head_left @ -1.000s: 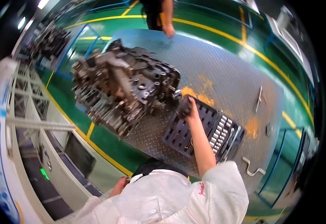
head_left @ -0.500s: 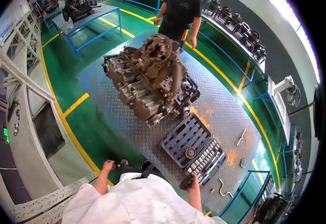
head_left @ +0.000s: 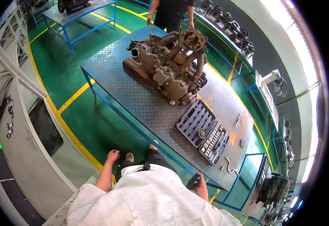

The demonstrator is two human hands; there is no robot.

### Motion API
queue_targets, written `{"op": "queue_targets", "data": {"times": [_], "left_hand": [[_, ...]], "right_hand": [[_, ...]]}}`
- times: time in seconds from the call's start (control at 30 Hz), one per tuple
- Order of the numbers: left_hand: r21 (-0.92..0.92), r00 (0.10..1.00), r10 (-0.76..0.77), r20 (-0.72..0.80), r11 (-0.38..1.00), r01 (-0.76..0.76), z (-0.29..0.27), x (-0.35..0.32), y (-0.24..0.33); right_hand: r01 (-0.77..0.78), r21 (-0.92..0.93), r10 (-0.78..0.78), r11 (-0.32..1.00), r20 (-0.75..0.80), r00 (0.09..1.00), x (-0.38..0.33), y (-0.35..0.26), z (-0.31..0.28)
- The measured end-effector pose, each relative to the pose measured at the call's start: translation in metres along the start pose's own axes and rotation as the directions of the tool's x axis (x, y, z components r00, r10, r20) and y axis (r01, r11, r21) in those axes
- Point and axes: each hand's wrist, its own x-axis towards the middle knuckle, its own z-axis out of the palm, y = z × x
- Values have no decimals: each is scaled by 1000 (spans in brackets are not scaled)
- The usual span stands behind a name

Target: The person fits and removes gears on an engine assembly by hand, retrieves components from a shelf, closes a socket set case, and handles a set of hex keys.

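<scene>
Your right hand [head_left: 201, 185], low in the frame, is closed around a dark tool [head_left: 193, 181]; the open socket case [head_left: 203, 132] lies up-right of it, its long axis diagonal. Your left hand [head_left: 113, 155] hangs loosely curled, farther off.

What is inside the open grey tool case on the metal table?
The open tool case lies flat on the table. Its right half holds rows of shiny sockets; the left half shows ribbed slots and one round piece. Whatever lies under the case is covered.
</scene>
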Motion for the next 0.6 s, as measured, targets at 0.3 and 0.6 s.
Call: {"op": "queue_targets", "data": {"times": [0.3,0.6], "left_hand": [[-130,990,-114,-84,986,102,-60,26,-11],[-61,927,-364,-91,931,360,-128,70,15]], "right_hand": [[138,-366,-36,920,271,962,-3,30,59],[821,-518,-226,242,792,567,44,43,136]]}}
